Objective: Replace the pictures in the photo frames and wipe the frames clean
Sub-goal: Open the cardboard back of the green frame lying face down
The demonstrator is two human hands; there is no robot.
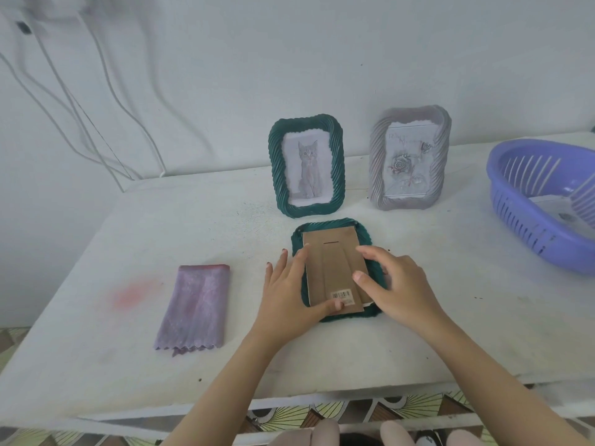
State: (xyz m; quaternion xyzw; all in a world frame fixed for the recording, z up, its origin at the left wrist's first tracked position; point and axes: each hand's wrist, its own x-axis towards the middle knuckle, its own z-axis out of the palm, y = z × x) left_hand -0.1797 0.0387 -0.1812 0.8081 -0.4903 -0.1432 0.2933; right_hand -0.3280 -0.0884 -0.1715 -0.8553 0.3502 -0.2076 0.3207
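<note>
A dark green photo frame (pixel 363 235) lies face down on the white table (pixel 322 355), its brown cardboard back panel (pixel 331 262) facing up with a barcode label near me. My left hand (pixel 291 286) rests on the panel's left edge, with the thumb pressing its near corner by the barcode. My right hand (pixel 391 284) rests on the panel's right side with fingers lightly bent. Behind it stand a green frame with a kitten picture (pixel 306 167) and a grey frame with a rose picture (pixel 409 157).
A folded purple cloth (pixel 196 305) lies on the table to the left of my hands. A purple plastic basket (pixel 544 204) sits at the right edge with something white in it. White cables (pixel 96 107) hang down the wall at the left.
</note>
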